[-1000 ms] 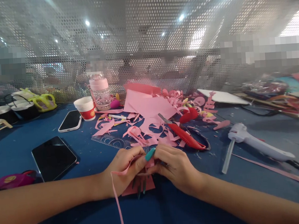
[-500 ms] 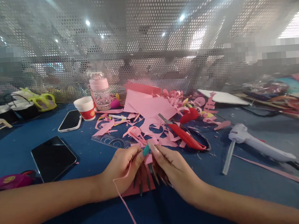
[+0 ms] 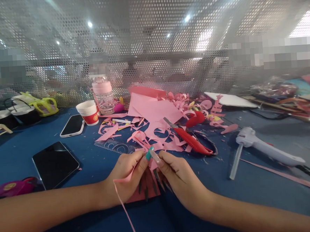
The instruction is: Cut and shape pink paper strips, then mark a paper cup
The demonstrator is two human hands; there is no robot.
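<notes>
Our left hand (image 3: 125, 175) and right hand (image 3: 185, 180) pinch a pink strip (image 3: 124, 180), grip narrow — it's cut; its tail looks unworked.

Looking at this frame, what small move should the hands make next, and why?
Perhaps the right hand should draw in some of the pink strip: it emerges at the left hand, and its long tail trails loose to the picture's bottom edge, where it might snag.
</notes>
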